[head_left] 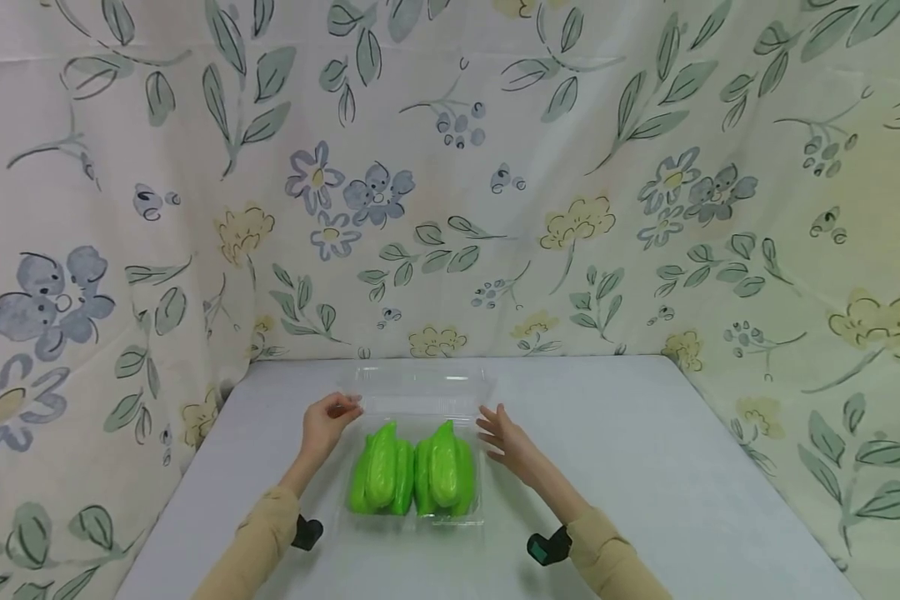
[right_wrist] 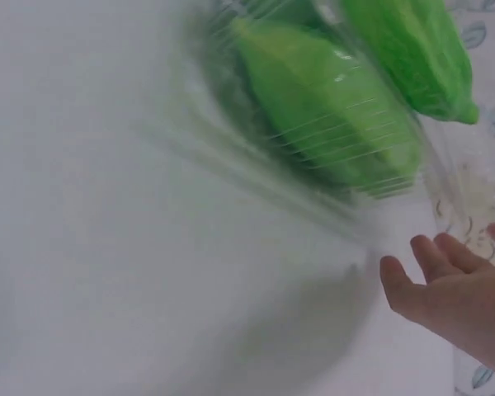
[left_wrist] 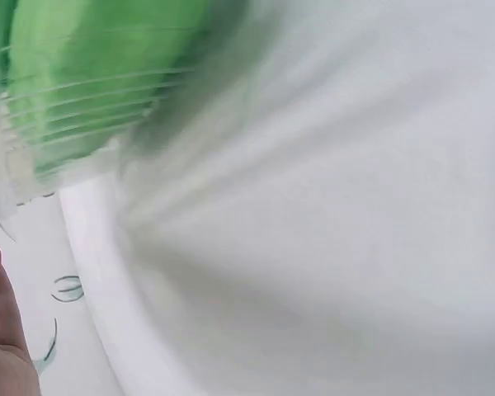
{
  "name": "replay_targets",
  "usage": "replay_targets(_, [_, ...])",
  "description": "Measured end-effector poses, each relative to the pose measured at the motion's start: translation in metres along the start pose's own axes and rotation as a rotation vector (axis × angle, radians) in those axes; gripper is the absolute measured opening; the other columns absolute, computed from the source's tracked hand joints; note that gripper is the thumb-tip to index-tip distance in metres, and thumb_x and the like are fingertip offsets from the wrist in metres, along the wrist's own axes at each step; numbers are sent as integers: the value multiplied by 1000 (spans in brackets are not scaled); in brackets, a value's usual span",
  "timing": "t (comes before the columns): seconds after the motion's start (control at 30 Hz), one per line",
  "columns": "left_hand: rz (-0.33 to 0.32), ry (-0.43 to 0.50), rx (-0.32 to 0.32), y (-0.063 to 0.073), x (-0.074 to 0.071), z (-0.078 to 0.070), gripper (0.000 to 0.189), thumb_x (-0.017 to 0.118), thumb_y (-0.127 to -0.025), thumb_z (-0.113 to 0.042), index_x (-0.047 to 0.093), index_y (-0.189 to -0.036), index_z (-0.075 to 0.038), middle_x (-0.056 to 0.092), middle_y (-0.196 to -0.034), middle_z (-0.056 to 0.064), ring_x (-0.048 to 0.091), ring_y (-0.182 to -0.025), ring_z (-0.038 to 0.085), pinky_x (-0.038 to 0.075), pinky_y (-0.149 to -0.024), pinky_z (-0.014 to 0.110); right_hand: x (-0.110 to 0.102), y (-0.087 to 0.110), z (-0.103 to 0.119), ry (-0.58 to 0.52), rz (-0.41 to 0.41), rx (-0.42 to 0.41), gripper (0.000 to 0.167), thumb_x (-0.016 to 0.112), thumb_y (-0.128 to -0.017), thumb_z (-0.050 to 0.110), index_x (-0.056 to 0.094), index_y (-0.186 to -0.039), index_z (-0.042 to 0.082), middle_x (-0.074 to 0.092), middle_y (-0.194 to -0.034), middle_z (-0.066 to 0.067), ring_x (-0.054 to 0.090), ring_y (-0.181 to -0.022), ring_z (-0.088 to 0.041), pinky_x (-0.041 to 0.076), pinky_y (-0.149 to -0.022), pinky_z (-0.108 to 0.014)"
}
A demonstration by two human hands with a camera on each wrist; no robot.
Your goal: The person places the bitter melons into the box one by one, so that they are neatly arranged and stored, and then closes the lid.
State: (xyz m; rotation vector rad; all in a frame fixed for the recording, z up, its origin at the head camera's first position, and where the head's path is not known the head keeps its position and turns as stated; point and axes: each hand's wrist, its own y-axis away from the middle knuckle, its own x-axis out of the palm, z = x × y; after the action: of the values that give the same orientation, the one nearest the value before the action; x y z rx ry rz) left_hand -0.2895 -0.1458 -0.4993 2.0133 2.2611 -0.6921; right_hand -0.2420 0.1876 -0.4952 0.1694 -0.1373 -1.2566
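Observation:
A clear plastic clamshell box (head_left: 482,500) lies on the table with its lid (head_left: 423,385) folded back on the far side. Several bright green, ridged, pointed vegetables (head_left: 381,468) fill it in two side-by-side bunches. My left hand (head_left: 328,423) is at the lid's left edge with fingers bent toward it; in the left wrist view its visible fingers (left_wrist: 7,309) look straight. Whether they touch the plastic is unclear. Beside the box's far right corner, my right hand (head_left: 512,443) has its fingers spread and holds nothing. Ribbed clear walls cover the vegetables (right_wrist: 334,107) in the right wrist view.
The box rests mid-table on a white tabletop (head_left: 607,433). A curtain with leaf and flower prints (head_left: 450,183) hangs behind the table's far edge and along both sides. Dark wrist devices (head_left: 549,547) are strapped at both sleeves.

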Motion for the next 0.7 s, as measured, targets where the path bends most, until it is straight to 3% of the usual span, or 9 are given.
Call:
replay_targets(0.07, [21,-34,-31,4,-2,-2,6,73,-81,-4,72,-86,0,72,-101,16,67,-83,8,53,-71,16,-1,3,-4,0,-4,15,82,14,-97,63,10,-152,2,14,-156,-25,13,-142,-46,13,-113,-63])
replay_targets(0.13, [37,-58,-13,9,-3,0,6,72,-82,-3,74,-88,-1,72,-100,16,65,-80,3,52,-69,14,-1,5,-8,26,-9,28,84,17,-96,66,9,-152,4,8,-158,-22,7,-144,-45,13,-112,-65])
replay_targets(0.27, [80,-87,22,16,-6,4,12,69,-82,3,74,-93,0,71,-105,17,70,-91,19,53,-73,14,2,9,-15,70,-12,37,78,20,-97,63,9,-153,9,0,-159,-19,1,-144,-45,12,-110,-67])
replay_targets(0.4, [162,-125,64,23,-10,10,20,67,-83,3,73,-102,0,69,-112,14,66,-103,30,55,-78,19,6,13,-22,63,-20,21,69,24,-102,52,4,-154,12,0,-158,-21,6,-142,-49,13,-111,-66])
replay_targets(0.57, [349,-105,68,33,-20,12,33,57,-92,0,60,-125,0,57,-132,15,55,-121,35,52,-92,30,8,20,-29,78,-42,-15,59,27,-105,35,1,-154,16,-4,-157,-22,9,-141,-50,16,-112,-63])
replay_targets(0.63, [455,-36,16,36,-27,10,41,52,-95,-2,49,-136,1,46,-142,18,45,-129,38,47,-99,35,9,21,-30,89,-54,-29,58,29,-105,34,2,-154,17,-3,-158,-21,10,-141,-49,17,-112,-62])
replay_targets(0.7, [582,67,-84,38,-36,6,49,47,-98,-5,34,-144,3,33,-149,22,34,-136,41,42,-105,40,9,21,-31,89,-58,-34,59,30,-105,34,3,-154,18,-2,-158,-20,11,-142,-47,19,-112,-61])
